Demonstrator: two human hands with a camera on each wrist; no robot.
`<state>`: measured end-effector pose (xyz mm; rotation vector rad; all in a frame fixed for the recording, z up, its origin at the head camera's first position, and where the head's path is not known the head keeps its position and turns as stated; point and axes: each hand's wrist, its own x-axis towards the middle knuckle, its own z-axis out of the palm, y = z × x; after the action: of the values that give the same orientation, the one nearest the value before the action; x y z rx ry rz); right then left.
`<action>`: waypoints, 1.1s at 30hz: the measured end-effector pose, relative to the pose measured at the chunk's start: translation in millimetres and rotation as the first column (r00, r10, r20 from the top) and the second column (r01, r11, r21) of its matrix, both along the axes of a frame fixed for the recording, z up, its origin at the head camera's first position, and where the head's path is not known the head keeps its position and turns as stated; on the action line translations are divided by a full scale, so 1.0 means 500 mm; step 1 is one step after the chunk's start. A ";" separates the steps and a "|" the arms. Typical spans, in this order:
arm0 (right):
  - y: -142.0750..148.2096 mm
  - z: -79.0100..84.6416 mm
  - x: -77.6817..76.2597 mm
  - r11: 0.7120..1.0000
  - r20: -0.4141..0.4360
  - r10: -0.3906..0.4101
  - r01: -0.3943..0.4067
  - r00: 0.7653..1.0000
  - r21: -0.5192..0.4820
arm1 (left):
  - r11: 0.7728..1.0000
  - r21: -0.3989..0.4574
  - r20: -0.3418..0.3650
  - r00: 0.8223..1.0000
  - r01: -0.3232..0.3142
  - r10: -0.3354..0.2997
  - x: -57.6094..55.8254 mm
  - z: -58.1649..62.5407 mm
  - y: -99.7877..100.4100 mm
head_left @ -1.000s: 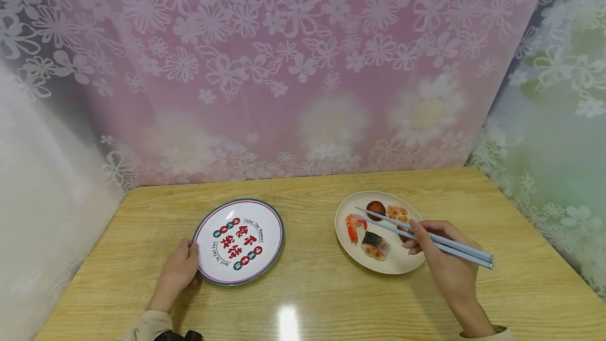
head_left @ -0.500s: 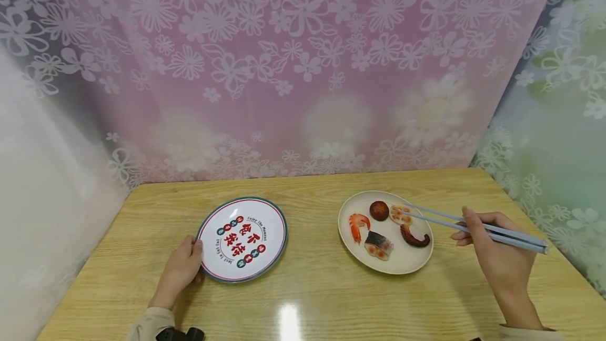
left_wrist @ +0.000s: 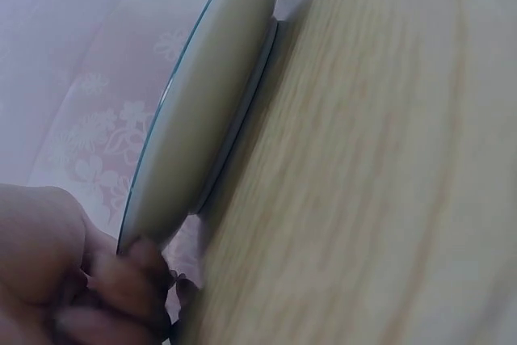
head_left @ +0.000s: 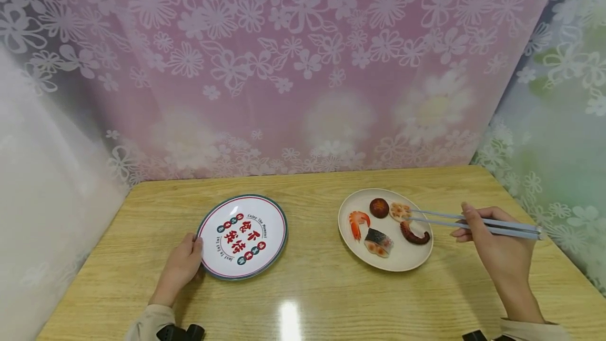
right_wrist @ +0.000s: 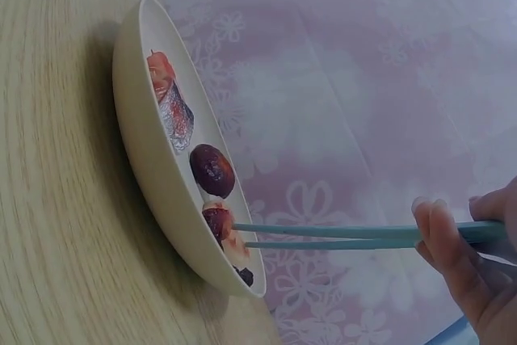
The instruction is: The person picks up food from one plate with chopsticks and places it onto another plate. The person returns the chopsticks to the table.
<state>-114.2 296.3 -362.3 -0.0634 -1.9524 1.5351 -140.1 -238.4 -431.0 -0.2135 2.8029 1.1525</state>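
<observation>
Pink flowery cloth [head_left: 293, 67] hangs behind the table [head_left: 317, 267]. The right hand [head_left: 506, 251] pinches chopsticks [head_left: 511, 232] in its fingers, tips by the holey slice [head_left: 399, 211] on the cream plate [head_left: 402, 258]. It looks light, maybe slippery; best pinched by its edges. The left hand [head_left: 182, 258] grips the white plate [head_left: 241, 237].

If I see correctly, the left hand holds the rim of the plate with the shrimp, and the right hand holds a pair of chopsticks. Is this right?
Not quite: the left hand holds the rim of the white plate, not the cream plate with the shrimp, as the head view shows. The right hand does hold a pair of chopsticks.
</observation>
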 end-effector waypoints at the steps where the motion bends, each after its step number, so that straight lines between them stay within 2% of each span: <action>1: -0.001 0.000 0.000 1.000 0.005 -0.005 0.005 1.000 0.001 | 1.000 -0.010 -0.003 1.000 0.001 -0.001 0.000 0.000 0.000; 6: -0.004 0.000 0.001 0.999 0.035 -0.031 0.032 0.999 -0.016 | 0.999 -0.039 -0.010 1.000 0.007 -0.007 -0.001 0.000 -0.001; 9: -0.002 -0.001 0.000 0.998 0.043 -0.009 0.011 0.999 -0.058 | 0.999 -0.034 0.006 1.000 0.005 -0.004 -0.001 0.001 -0.002; 11: 0.004 0.000 -0.001 0.996 0.048 0.037 -0.032 0.998 -0.086 | 0.999 -0.034 0.015 1.000 0.002 -0.002 -0.002 0.002 -0.002; 14: 0.018 0.009 -0.005 0.994 0.105 0.109 -0.109 0.988 -0.014 | 0.999 -0.034 0.018 1.000 0.003 -0.002 -0.004 0.002 -0.001; 18: 0.035 0.027 -0.014 0.975 0.206 0.169 -0.194 0.964 0.106 | 1.000 -0.017 0.018 1.000 0.005 -0.005 -0.006 0.000 0.000; 21: 0.038 0.037 -0.018 0.970 0.242 0.192 -0.221 0.951 0.098 | 1.000 -0.003 0.028 1.000 0.004 -0.004 -0.005 -0.003 0.002; 25: 0.033 0.040 -0.021 0.969 0.233 0.213 -0.235 0.949 0.070 | 1.000 -0.002 0.031 0.999 0.005 -0.005 -0.007 -0.004 0.004; 33: 0.012 0.027 -0.026 0.969 0.199 0.169 -0.200 0.965 0.147 | 1.000 -0.013 0.023 1.000 0.011 -0.011 -0.004 0.006 -0.003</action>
<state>-127.1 302.5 -348.5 0.0506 -2.2829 1.5226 -142.1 -239.8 -427.9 -0.2099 2.7890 1.1232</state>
